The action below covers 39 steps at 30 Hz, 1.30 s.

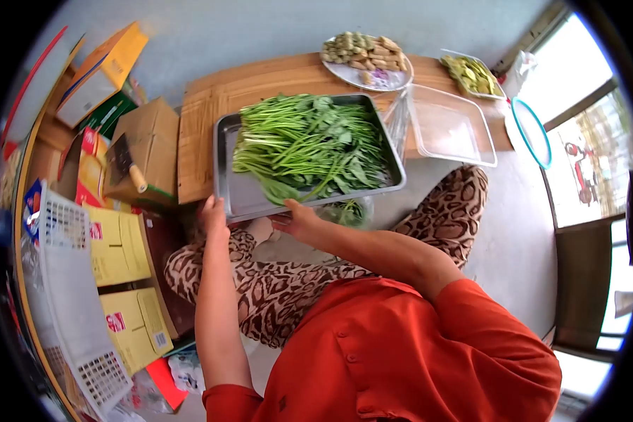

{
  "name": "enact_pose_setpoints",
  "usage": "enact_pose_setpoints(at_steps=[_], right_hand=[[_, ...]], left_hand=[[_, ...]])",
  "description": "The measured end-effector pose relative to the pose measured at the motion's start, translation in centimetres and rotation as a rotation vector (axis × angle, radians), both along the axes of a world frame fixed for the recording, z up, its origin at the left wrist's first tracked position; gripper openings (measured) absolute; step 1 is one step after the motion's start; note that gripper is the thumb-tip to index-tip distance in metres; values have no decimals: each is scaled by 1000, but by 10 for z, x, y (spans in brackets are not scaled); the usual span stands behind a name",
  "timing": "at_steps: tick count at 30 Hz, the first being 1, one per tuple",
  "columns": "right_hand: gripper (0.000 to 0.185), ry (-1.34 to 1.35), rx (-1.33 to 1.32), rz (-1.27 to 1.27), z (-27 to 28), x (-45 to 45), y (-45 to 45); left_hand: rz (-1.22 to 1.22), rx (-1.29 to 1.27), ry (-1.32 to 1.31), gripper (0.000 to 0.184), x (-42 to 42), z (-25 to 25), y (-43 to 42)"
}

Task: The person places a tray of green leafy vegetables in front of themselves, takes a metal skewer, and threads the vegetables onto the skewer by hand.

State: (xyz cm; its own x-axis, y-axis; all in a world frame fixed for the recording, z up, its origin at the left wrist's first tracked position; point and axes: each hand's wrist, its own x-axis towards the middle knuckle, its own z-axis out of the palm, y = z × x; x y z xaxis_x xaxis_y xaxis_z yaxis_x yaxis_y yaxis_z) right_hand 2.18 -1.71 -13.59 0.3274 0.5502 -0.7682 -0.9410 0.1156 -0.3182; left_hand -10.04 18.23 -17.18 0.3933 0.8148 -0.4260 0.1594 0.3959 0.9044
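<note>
A grey metal tray [246, 197] overhangs the near edge of the wooden table [204, 105]. Long-stemmed leafy greens [309, 144] are heaped over most of it, leaving bare metal at the front left. My left hand [216, 218] grips the tray near its front left corner. Along the front edge, my right hand [299, 221] holds the rim, close to a broad loose leaf [278, 190]. The undersides of the fingers are partly hidden. More greens [348, 211] in a clear container or bag show below the tray.
Behind the tray stands a plate [348, 74] of pale food pieces. To its right are a clear plastic box [454, 126], a dish of yellow-green food [475, 76] and a teal-rimmed round item [531, 132]. A knife [129, 165] lies against the cardboard box [144, 133] at left.
</note>
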Motion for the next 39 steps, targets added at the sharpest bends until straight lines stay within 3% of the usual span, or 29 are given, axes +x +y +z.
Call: enact_pose_setpoints(at_steps=[3,8,10,11,12,14,15,17,20,24,28,30,38,39], right_hand=[[30,22,7,60,-4,1,14],[28,52,37,107,-25,13,23],[27,51,56,122,-23,12,21],[27,48,75,146,-21,10,18],[27,27,101,133,-22,5,4],[26,-14,266,387,-15,-4,-14],[26,-18,270,377,-8,-5,-26],[28,-217,207,794,9,-3,-56],[26,-458,205,917,61,35,-95],[25,-583,192,674,92,118,-130],[21,-787,-52,382,107,211,-152],[22,-916,-214,376,110,245,-160],[26,-1136,-436,253,39,329,-141],[28,-1372,-510,288,25,341,-137]], left_hand=[[74,-152,19,36,4,36,-15],[67,-184,12,39,2,22,-20],[179,-483,-151,39,4,20,-27],[165,-579,-187,50,4,2,-25],[142,-555,-202,50,4,-8,-35],[47,-711,-286,72,9,-13,-44],[110,-694,-244,82,19,-6,-58],[115,-720,-280,85,30,7,-79],[196,-789,-293,87,53,17,-111],[55,-850,-420,82,85,14,-146],[100,-776,-391,76,98,8,-153],[110,-719,-362,74,98,11,-148],[142,-638,-223,70,89,38,-139],[158,-638,-228,70,88,44,-137]])
